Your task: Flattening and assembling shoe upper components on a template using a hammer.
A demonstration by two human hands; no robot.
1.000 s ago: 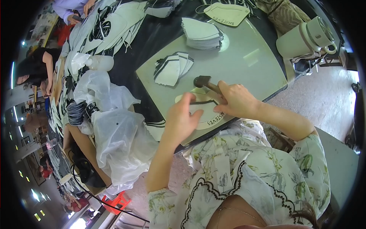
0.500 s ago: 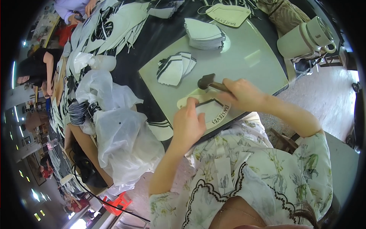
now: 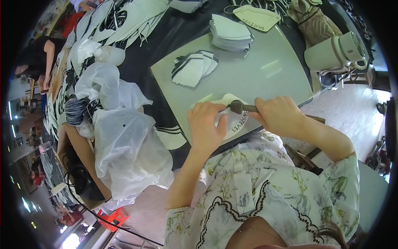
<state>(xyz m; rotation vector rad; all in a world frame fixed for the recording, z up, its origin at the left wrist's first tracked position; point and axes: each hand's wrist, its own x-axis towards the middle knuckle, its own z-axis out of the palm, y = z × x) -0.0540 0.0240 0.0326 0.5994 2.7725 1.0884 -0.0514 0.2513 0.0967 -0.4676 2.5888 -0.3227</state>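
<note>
My right hand (image 3: 282, 116) grips the handle of a small hammer (image 3: 236, 107). Its dark head is down at the pale card template (image 3: 227, 98), close to the fingertips of my left hand. A curved white cut piece (image 3: 234, 128) with dark lettering lies there too, partly covered by both hands. Bent fingers of my left hand (image 3: 206, 124) press on these pieces at the slab's near edge, thumb apart at the side. Farther up the smooth grey-green slab (image 3: 248, 74) are a fanned group of white pieces (image 3: 192, 68) and a thicker stack (image 3: 232, 33).
Left of the slab sit bunched clear plastic bags (image 3: 128, 141) and an open cardboard box (image 3: 85, 162). White cut pieces (image 3: 132, 20) heap at the far left. A lettered template (image 3: 257, 17) lies beyond the slab; a pale tumbler (image 3: 327, 54) stands right. Other people work at left.
The hammer has come down and to the right, from above the template to its surface beside my left fingers. My left hand stays on the pieces. The whole view has shifted slightly.
</note>
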